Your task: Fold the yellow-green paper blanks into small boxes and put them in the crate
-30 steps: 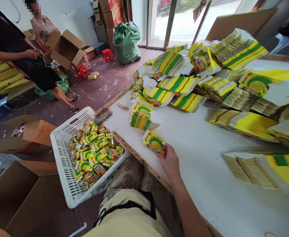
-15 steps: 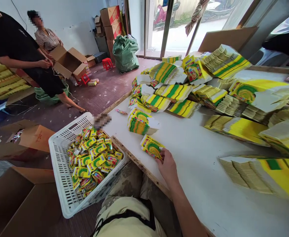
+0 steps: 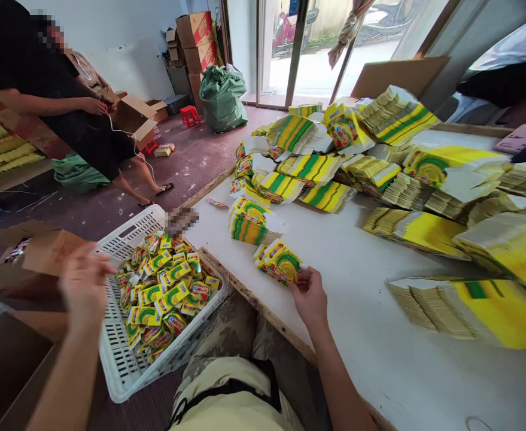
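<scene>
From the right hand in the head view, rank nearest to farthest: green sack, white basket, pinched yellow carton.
1. Pinched yellow carton: in the right hand.
2. White basket: left, beside the table.
3. Green sack: far ahead, leftward.

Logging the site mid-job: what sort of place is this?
Probably a small packing workshop: flat yellow cartons lie in bundles on the white table, a white basket holds small yellow packs, and cardboard boxes are stacked by the wall.
</scene>
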A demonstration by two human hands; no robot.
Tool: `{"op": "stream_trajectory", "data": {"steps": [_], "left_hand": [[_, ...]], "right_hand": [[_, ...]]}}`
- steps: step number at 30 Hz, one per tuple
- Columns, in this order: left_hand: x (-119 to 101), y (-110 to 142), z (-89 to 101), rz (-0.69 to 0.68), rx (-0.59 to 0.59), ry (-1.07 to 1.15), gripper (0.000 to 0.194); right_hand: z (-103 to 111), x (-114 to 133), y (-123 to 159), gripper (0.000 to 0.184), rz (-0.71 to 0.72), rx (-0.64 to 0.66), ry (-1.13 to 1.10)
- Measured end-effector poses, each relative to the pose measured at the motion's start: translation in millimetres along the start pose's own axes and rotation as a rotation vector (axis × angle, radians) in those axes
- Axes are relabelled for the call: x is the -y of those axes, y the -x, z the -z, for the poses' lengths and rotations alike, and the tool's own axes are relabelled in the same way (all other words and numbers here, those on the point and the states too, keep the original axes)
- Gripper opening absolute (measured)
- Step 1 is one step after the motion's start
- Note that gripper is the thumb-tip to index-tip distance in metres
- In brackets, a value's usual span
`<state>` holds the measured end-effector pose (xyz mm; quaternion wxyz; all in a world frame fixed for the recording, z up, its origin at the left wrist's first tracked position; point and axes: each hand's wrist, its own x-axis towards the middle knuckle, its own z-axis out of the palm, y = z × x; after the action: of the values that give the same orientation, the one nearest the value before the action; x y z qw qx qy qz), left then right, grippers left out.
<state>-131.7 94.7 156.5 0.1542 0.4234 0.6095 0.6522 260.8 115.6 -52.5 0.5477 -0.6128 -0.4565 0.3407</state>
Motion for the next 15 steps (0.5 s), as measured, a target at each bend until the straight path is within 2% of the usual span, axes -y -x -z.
{"op": "stream_trajectory", "data": {"steps": [2, 3, 4, 6, 8, 10, 13, 15], "left_hand": [[37.0, 36.7, -38.3, 0.111, 0.285, 0.08, 0.038], [51.9, 60.2, -62.3, 0.181, 0.458, 0.129, 0.044], [62.8, 84.9, -87.3, 0.237, 0.581, 0.223, 0.051], [71.0, 130.8, -133.8, 0.34, 0.727, 0.454, 0.068], [65.0, 162.7, -168.2, 0.456, 0.715, 0.606, 0.063], [53.9, 176.5, -188.5, 0.592, 0.692, 0.705, 0.056], [42.7, 173.6, -201.2, 0.756, 0.646, 0.8, 0.054], [39.7, 167.3, -203.1, 0.808, 0.587, 0.818, 0.052]], "right_hand": [[3.8, 16.0, 6.1, 0.05, 0.001, -0.038, -0.103], [5.0, 26.5, 11.3, 0.047, 0.012, -0.035, -0.138], [5.6, 38.1, 17.7, 0.043, 0.026, -0.016, -0.164], [4.5, 61.6, 32.7, 0.034, 0.043, 0.07, -0.183], [0.4, 80.9, 47.3, 0.031, 0.065, 0.127, -0.236], [-5.5, 92.4, 57.8, 0.03, 0.049, 0.177, -0.278], [-14.3, 96.6, 64.0, 0.033, 0.004, 0.15, -0.363], [-18.2, 95.9, 64.6, 0.033, -0.006, 0.143, -0.402]]}}
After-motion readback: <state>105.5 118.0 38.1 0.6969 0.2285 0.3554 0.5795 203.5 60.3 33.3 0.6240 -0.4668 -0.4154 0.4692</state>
